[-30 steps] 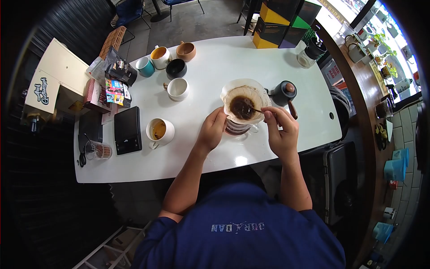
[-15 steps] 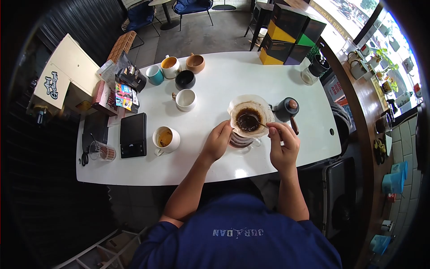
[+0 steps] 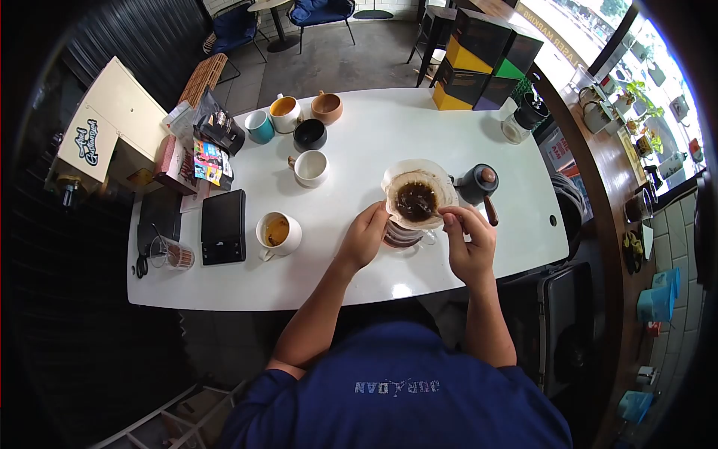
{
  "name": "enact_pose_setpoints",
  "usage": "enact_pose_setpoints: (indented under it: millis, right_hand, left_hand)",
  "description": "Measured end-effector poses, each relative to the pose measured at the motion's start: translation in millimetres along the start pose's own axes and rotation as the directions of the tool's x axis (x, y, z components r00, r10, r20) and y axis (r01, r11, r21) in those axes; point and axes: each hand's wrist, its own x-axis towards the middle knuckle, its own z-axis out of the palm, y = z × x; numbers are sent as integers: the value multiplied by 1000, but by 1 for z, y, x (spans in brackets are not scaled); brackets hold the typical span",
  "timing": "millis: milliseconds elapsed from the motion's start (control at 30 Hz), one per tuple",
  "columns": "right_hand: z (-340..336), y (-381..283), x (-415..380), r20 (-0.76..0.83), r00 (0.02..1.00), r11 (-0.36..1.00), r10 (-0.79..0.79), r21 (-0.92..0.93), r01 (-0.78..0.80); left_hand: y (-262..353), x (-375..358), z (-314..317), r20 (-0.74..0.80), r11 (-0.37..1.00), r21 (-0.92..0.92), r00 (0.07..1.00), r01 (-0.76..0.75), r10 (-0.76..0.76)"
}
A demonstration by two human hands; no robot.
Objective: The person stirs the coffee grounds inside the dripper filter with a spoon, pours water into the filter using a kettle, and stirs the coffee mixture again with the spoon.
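Note:
A pour-over coffee dripper [image 3: 453, 190] lined with a pale paper filter [image 3: 400, 179] stands on a glass server [image 3: 402, 238]. Dark, wet coffee [image 3: 416, 202] lies inside the filter. My left hand [image 3: 365, 233] pinches the dripper's near left rim, where filter and dripper meet. Over the right side of the rim, my right hand [image 3: 471, 238] is closed on a thin spoon [image 3: 439, 215]; its bowl is down in the coffee and hidden. Beside the dripper, to the right, sits a dark kettle [image 3: 477, 183] with a wooden knob and handle.
On the white table [image 3: 359, 127], a white mug [image 3: 288, 243] with brownish liquid is left of my hands, near a black scale [image 3: 224, 228]. Several cups, including a black cup [image 3: 310, 135], stand farther back. Stacked boxes [image 3: 479, 63] and a coffee grinder [image 3: 523, 116] occupy the far right.
My right hand has shifted slightly left and the spoon has moved toward the filter's near right side. The coffee's surface looks different, with light glints. My left hand stays at the rim.

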Motion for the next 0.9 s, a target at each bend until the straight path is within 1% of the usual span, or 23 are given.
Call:
enact_pose_setpoints:
  millis: [33,100,200,267,333,400,433,500,533,567,633,667,700,767,800,833,867,900]
  right_hand:
    - [1,0,0,3,1000,1000,0,1,0]
    - [3,2,0,-101,995,1000,1,16,1]
    - [3,2,2,-59,998,999,37,-11,-38]
    - [5,6,5,-52,998,999,45,-19,-46]
    - [8,12,0,-39,998,998,58,-26,-59]
    - [13,19,-7,-119,979,979,163,145,-145]
    - [13,18,-7,-118,980,979,163,145,-146]
    - [12,14,-6,-175,937,924,303,293,-244]
    - [11,14,-6,-169,924,896,343,353,-268]
    - [9,14,-6,-171,923,896,344,353,-269]
    - [7,14,-6,-155,858,778,490,522,-350]
    - [7,14,-7,-177,871,801,459,506,-319]
    - [7,14,-8,-177,870,800,461,506,-321]
    - [10,13,-11,-294,908,906,298,386,-172]
    - [9,13,-11,-293,908,906,300,386,-175]
    - [8,13,-10,-282,948,968,147,240,-79]
    - [7,13,-9,-248,969,995,-6,92,30]
    - [6,13,-7,-250,968,995,-5,91,29]
  left_hand:
    - [0,0,-1,5,1000,2,1000,7,-7]
    - [-1,0,-1,7,1000,5,1000,14,-14]
    - [-2,1,-2,-1,1000,26,1000,-9,10]
    - [1,7,-7,59,1000,21,998,2,-3]
    - [0,8,-7,48,999,34,999,-9,7]
    - [-5,8,-9,34,999,46,999,-17,15]
    - [-7,9,-10,35,998,59,999,-19,17]
    - [-10,9,-11,38,997,73,999,-21,18]
    - [-9,9,-10,41,998,54,999,-29,27]
    - [-7,9,-9,45,999,34,998,-37,35]
    - [-2,7,-7,42,999,43,999,-24,22]
    - [-1,6,-7,35,999,52,999,-12,10]
    - [-2,7,-8,35,999,53,999,-10,8]
    - [-6,8,-9,38,998,60,999,-32,30]
    - [-7,8,-10,37,998,59,999,-30,27]
    - [-8,9,-10,43,998,57,999,-29,27]
    - [-8,9,-11,50,998,55,998,-30,27]
    - [-7,9,-10,52,998,56,998,-29,26]
